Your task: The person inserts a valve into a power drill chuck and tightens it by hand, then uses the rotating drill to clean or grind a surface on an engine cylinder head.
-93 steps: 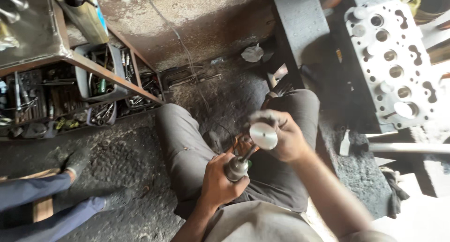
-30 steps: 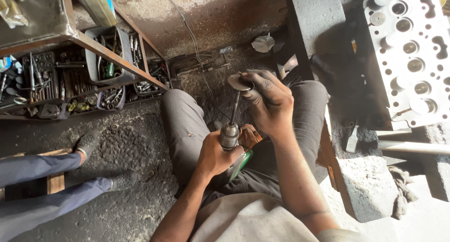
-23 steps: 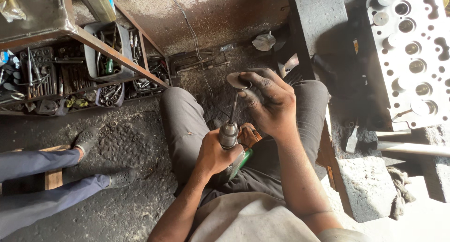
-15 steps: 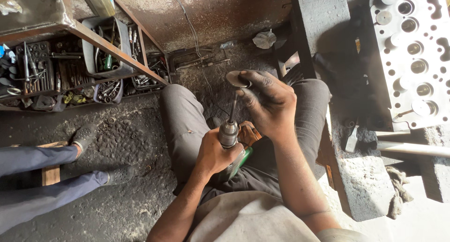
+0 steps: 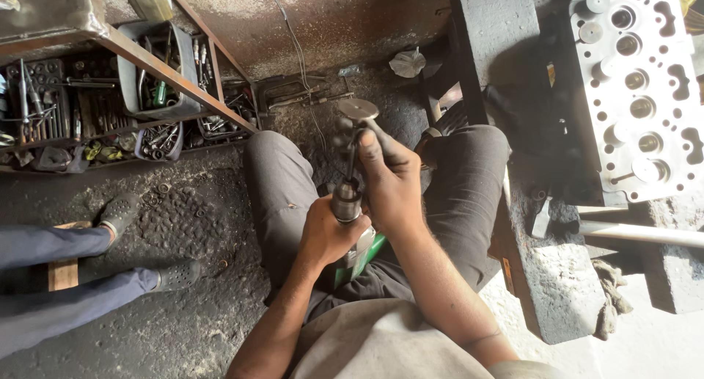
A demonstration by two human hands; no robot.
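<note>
A dull grey engine valve [image 5: 356, 129], flat round head up, stands in the green drill's [image 5: 352, 239] steel chuck; left hand [image 5: 326, 236] grips the drill, right hand [image 5: 392, 184] wraps the stem.

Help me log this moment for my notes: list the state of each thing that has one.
Grey metal engine valve: stem clamped in the chuck, round head up, steadied by the right hand.
Green power drill: gripped by the left hand.
Pale metal cylinder head: lying flat, ports facing up.
</note>
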